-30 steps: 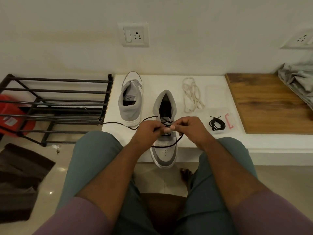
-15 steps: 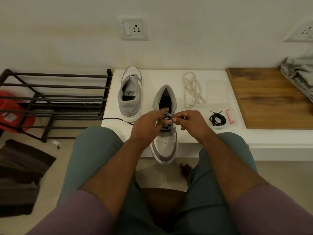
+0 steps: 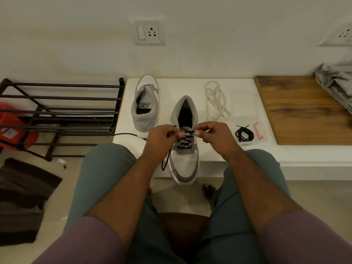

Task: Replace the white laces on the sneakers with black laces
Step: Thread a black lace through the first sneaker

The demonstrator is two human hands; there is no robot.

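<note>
A grey and white sneaker (image 3: 184,161) lies on the white ledge (image 3: 219,155), toe towards me and over the edge. A black lace (image 3: 185,141) crosses its lower eyelets. My left hand (image 3: 162,139) pinches one end of that lace at the left eyelets, and a loop of it hangs below the hand. My right hand (image 3: 213,136) pinches the other end at the right eyelets. A second grey sneaker (image 3: 145,105) without laces stands further back on the left. The white laces (image 3: 216,101) lie in a pile on the ledge. A coiled black lace (image 3: 244,134) rests in clear packaging at the right.
A black metal rack (image 3: 61,115) stands left of the ledge, with a red object (image 3: 11,130) behind it. A wooden board (image 3: 304,111) holds grey cloth (image 3: 337,82) at the right. Dark fabric (image 3: 22,197) lies on the floor. My knees frame the ledge.
Both hands moved up the sneaker from the lower eyelets to the upper ones and drew apart. The lace's slack loop across the toe is gone; several crossings now show.
</note>
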